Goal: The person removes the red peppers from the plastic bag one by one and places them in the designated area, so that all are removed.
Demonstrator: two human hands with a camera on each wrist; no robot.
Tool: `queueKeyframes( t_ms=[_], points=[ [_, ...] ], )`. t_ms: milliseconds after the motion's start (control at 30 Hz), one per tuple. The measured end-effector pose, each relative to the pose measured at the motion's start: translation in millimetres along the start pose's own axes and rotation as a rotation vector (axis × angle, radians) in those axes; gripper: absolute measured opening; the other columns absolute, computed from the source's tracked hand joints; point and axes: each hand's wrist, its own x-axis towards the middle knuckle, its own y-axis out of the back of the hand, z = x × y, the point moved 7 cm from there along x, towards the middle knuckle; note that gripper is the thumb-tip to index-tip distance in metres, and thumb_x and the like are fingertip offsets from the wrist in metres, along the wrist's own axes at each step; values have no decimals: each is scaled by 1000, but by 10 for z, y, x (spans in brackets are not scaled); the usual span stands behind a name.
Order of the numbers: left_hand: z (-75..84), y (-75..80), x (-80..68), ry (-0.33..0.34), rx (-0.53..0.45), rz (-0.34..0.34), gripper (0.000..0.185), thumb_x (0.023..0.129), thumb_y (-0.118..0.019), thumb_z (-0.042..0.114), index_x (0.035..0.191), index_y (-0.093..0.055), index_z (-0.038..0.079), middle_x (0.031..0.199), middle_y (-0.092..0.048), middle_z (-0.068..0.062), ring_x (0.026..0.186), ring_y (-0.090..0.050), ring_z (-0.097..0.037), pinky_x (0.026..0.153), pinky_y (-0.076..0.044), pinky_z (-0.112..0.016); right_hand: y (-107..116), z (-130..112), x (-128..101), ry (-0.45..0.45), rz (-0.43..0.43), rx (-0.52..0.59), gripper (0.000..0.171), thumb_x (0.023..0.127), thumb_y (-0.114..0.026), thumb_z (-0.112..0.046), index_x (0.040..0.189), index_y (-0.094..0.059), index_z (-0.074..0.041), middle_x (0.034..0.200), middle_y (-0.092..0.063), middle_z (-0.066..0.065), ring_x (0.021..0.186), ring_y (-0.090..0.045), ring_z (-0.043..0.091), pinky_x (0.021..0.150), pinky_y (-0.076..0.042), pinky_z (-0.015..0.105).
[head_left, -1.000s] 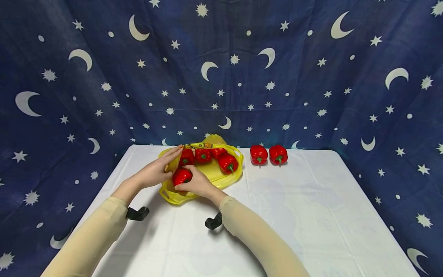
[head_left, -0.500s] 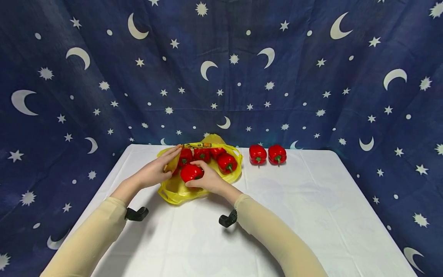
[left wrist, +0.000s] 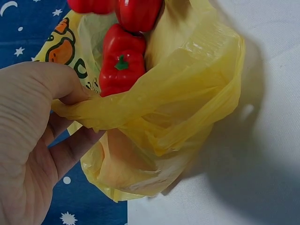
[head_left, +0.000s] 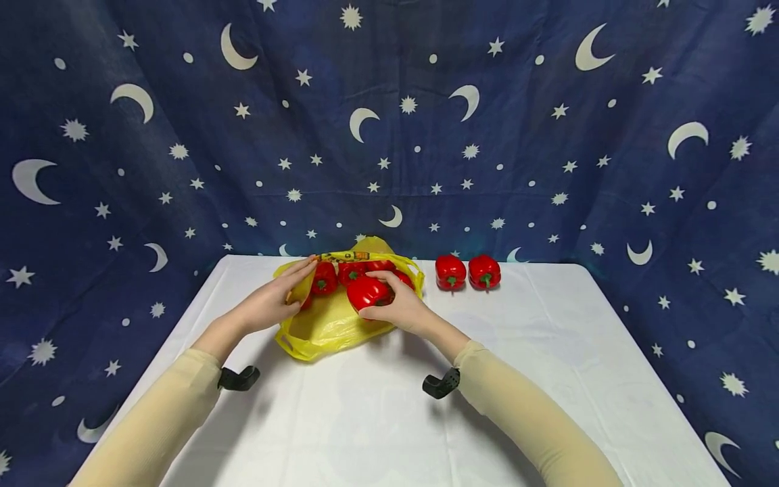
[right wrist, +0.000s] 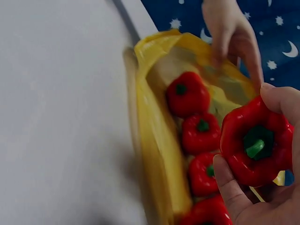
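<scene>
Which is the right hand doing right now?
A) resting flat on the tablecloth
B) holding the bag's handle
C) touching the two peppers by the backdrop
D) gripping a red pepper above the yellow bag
D: the right hand grips a red pepper over the yellow bag, while the left hand holds the bag's edge.

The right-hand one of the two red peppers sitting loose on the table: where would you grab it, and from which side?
Grip the loose pepper around its rounded body from the front or its free right side. Its green stem faces forward and looks too thin to hold, and its neighbour pepper crowds its left side.
</scene>
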Motion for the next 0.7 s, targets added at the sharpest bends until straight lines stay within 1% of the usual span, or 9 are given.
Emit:
queueKeyframes(
  t_ms=[133, 367, 533, 700],
  points=[
    [-2, -13, -8, -2, -4, -9, 88, 92, -62, -3, 165, -20, 19, 172, -6, 4, 154, -20, -30, 112, -37, -53, 251, 23, -91, -18, 30, 19, 81, 76, -90, -40, 146, -50, -34, 146, -48, 2, 131, -49, 30, 100, -50, 48],
    [1, -12, 15, 1, 3, -15, 88, 92, -62, -2, 166, -19, 22, 171, -5, 9, 154, -18, -29, 112, -36, -54, 765, 65, -229, -17, 91, 37, 81, 80, -88, -33, 149, -48, -24, 145, -49, 7, 129, -49, 33, 99, -51, 50],
    [8, -19, 18, 10, -2, -22, 88, 92, -62, -2, 166, -19, 22, 171, -4, 9, 154, -17, -30, 112, -36, -54, 1116, 103, -335, -44, 153, 49, 81, 81, -87, -28, 151, -47, -23, 146, -48, 10, 130, -46, 35, 98, -52, 50],
    [7, -21, 24, 30, -7, -19, 89, 92, -62, -1, 166, -19, 24, 171, -5, 7, 154, -18, -31, 111, -37, -55, 1469, 138, -415, -50, 214, 66, 81, 83, -85, -23, 153, -44, -19, 145, -47, 14, 129, -46, 36, 93, -54, 44]
  ],
)
